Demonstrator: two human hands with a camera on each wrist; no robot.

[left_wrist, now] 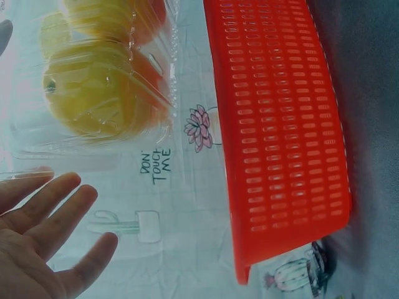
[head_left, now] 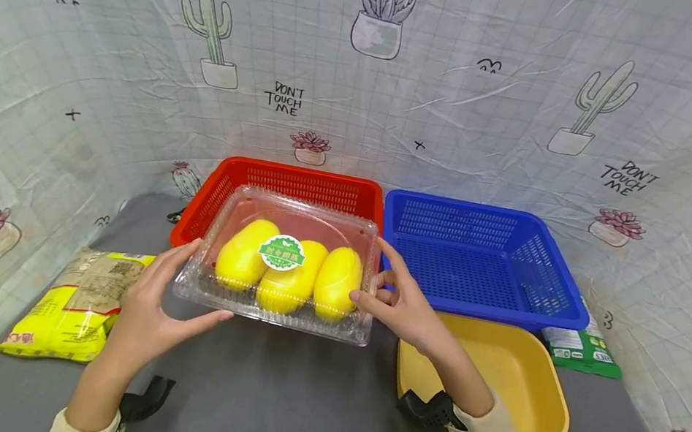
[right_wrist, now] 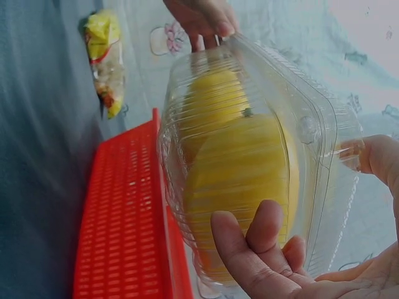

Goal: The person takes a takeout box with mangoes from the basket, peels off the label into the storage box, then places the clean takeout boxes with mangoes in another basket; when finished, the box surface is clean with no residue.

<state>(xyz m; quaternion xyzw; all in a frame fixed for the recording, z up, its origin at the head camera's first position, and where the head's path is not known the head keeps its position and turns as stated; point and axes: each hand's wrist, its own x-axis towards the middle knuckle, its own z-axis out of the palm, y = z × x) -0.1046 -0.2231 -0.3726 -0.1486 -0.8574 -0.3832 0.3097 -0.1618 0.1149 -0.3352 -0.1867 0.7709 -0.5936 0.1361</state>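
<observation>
Both hands hold a clear plastic clamshell box (head_left: 197, 284) with a green-and-white label (head_left: 282, 252) on its lid. Inside lie yellow, mango-like fruits (head_left: 338, 281). The box is raised and tilted in front of the red basket (head_left: 299, 174), overlapping it in the head view. My left hand (head_left: 149, 317) grips the left end, its thumb along the near edge; in the left wrist view its other fingers (left_wrist: 62, 215) spread beside the box. At the right end, my right hand (head_left: 403, 305) grips with thumb and curled fingers, seen close in the right wrist view.
A blue basket (head_left: 478, 312) stands right of the red one, behind a yellow tray (head_left: 547, 414). A yellow printed bag (head_left: 69, 314) lies at the left. A green packet (head_left: 588, 353) lies partly behind the blue basket. A patterned cloth (head_left: 442, 97) hangs behind.
</observation>
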